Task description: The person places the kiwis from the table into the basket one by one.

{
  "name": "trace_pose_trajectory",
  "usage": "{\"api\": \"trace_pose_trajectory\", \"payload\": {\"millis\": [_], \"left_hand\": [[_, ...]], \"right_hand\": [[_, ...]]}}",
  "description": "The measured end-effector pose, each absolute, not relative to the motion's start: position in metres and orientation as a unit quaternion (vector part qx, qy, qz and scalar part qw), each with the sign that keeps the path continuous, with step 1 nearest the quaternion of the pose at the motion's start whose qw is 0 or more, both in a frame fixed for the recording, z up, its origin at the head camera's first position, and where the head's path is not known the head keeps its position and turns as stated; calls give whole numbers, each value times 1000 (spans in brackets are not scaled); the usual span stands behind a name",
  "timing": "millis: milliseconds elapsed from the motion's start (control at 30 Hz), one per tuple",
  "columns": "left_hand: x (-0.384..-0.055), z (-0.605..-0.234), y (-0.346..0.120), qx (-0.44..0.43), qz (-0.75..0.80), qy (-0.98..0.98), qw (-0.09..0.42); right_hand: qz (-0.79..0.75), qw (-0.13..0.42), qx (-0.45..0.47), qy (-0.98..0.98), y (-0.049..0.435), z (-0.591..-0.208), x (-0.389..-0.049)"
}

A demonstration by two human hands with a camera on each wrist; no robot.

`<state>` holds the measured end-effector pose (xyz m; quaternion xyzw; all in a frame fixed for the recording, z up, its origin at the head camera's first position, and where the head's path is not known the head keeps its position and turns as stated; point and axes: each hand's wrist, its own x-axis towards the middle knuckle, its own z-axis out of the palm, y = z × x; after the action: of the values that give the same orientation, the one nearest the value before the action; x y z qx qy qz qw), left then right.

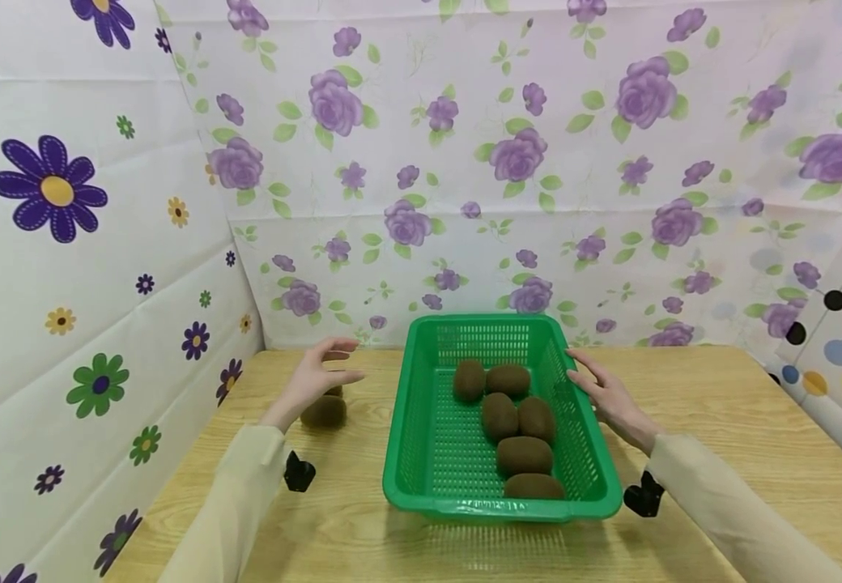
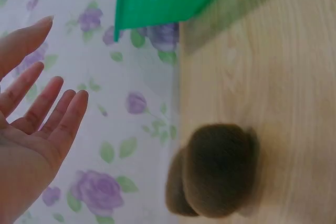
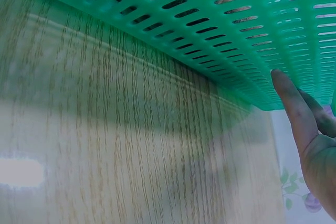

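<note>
My left hand (image 1: 313, 379) hovers over the table left of the basket, fingers spread and thumb apart, holding nothing. Under it lie brown fuzzy kiwis (image 1: 324, 412), one partly hidden behind the hand. The left wrist view shows two kiwis (image 2: 220, 170) close together on the wood, away from the open palm (image 2: 31, 145). A green plastic basket (image 1: 401, 421) stands in the middle with several kiwis (image 1: 525, 457) inside, mostly toward its right side. My right hand (image 1: 610, 398) touches the basket's right rim with extended fingers; in the right wrist view, a fingertip (image 3: 277, 77) meets the slotted outer wall.
The light wooden table (image 1: 712, 421) extends to both sides of the basket. Flowered cloth (image 1: 465, 202) hangs behind it, and another patterned cloth (image 1: 100, 308) borders the left side. Small black devices (image 1: 299, 472) sit at both wrists.
</note>
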<state>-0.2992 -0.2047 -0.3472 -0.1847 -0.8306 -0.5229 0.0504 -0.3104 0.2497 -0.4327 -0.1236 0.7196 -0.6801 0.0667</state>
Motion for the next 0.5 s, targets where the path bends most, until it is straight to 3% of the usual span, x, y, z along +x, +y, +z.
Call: {"api": "trace_pose_trajectory", "payload": {"millis": [500], "left_hand": [[-300,-410,-233,-27,-482,-860,167]], "right_hand": [[-681,70,-123,719,249,-432,-310]]}}
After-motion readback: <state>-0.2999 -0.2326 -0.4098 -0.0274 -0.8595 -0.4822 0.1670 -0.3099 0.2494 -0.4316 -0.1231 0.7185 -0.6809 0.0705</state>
